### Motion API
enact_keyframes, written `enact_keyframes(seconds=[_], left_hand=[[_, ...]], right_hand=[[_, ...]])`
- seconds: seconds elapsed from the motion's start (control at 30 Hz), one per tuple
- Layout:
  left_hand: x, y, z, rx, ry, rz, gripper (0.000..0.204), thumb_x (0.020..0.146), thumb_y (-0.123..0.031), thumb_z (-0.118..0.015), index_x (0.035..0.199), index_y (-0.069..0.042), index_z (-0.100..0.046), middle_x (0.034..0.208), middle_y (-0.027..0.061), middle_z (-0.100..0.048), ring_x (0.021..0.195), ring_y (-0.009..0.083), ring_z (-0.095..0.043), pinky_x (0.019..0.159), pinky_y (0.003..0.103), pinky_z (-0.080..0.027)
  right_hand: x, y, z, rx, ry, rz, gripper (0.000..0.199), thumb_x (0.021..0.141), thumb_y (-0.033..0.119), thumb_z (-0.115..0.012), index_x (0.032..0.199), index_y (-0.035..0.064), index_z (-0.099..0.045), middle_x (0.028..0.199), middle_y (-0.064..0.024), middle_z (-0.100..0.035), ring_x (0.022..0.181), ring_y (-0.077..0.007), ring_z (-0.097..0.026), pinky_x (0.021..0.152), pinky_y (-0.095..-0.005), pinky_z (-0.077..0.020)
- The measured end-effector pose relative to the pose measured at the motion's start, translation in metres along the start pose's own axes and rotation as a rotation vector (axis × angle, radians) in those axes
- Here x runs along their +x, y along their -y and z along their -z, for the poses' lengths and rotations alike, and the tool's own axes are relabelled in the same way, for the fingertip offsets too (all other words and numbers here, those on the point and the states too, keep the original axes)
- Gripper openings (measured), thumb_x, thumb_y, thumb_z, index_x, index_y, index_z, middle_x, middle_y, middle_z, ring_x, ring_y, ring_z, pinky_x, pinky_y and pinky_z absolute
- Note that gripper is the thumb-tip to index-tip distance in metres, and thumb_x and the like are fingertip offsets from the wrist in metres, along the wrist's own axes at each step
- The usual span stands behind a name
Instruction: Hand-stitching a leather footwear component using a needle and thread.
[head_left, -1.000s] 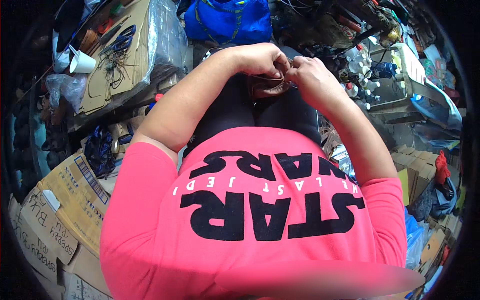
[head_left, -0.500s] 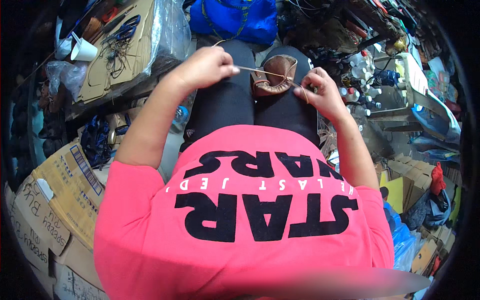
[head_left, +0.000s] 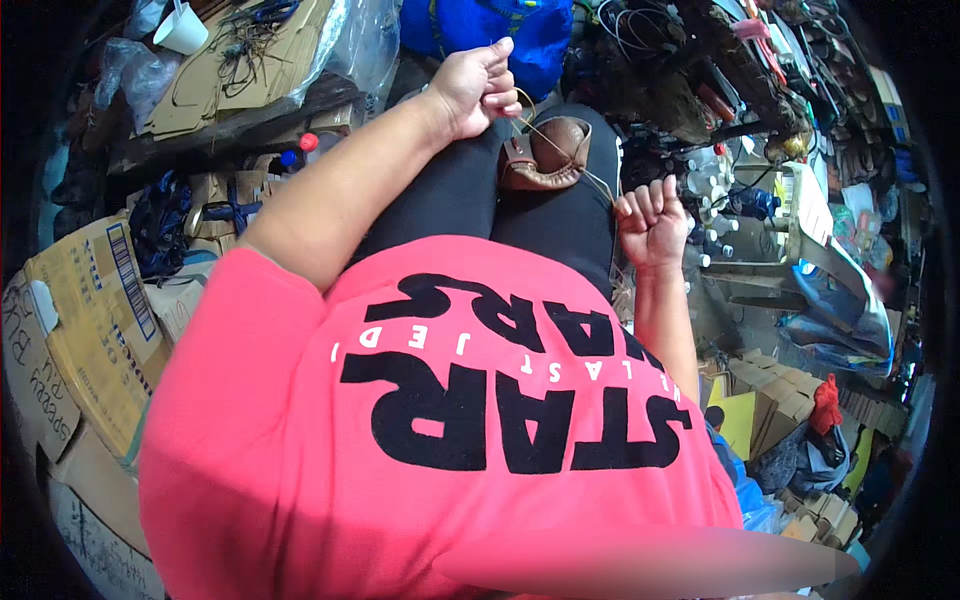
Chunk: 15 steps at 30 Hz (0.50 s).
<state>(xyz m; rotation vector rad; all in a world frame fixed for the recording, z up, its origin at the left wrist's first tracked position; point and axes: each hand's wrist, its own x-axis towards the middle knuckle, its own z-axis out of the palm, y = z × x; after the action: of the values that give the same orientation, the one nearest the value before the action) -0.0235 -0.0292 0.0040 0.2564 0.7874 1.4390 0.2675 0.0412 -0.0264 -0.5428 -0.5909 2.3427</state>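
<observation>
**Left hand [head_left: 480,92] risen, right hand [head_left: 653,225] lowered**

A brown leather shoe [head_left: 562,152] sits between them, in the frame's upper centre. Both hands' fingers curl tight, seemingly pinching thread [head_left: 600,184]; pulling too hard might snap it.

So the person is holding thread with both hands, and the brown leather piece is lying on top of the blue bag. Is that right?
Not quite: the brown leather piece isn't on the blue bag. The head view shows it on the person's black trousers. The left hand and right hand do hold thread.
</observation>
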Motion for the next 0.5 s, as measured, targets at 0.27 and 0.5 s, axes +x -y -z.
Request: enact_keyframes(seconds=[0.27,0.5], left_hand=[[-0.012,-0.049,0.036,1.579,-0.197,-0.89,0.029,0.092,-0.028,-0.052,0.089,-0.003,-0.066,0.094,0.0094,-0.065,0.083,0.0189,-0.063,0.075,0.033,-0.05],[-0.033,0.043,-0.026,1.794,0.307,-0.439,0.027,0.076,-0.028,-0.07,0.087,-0.004,-0.062,0.091,0.0132,-0.057,0.086,0.0319,-0.058,0.074,0.038,-0.047]], right_hand=[[-0.037,0.056,0.054,-1.36,-0.278,0.004,0.049,0.082,0.01,-0.064,0.128,0.0061,-0.05,0.118,-0.0113,-0.055,0.104,-0.0179,-0.053,0.088,-0.0293,-0.0427],[0.043,0.016,-0.076,-1.741,0.205,0.247,0.033,0.075,0.025,-0.074,0.103,0.0099,-0.064,0.081,-0.0041,-0.053,0.072,-0.014,-0.052,0.066,-0.0274,-0.0441]])
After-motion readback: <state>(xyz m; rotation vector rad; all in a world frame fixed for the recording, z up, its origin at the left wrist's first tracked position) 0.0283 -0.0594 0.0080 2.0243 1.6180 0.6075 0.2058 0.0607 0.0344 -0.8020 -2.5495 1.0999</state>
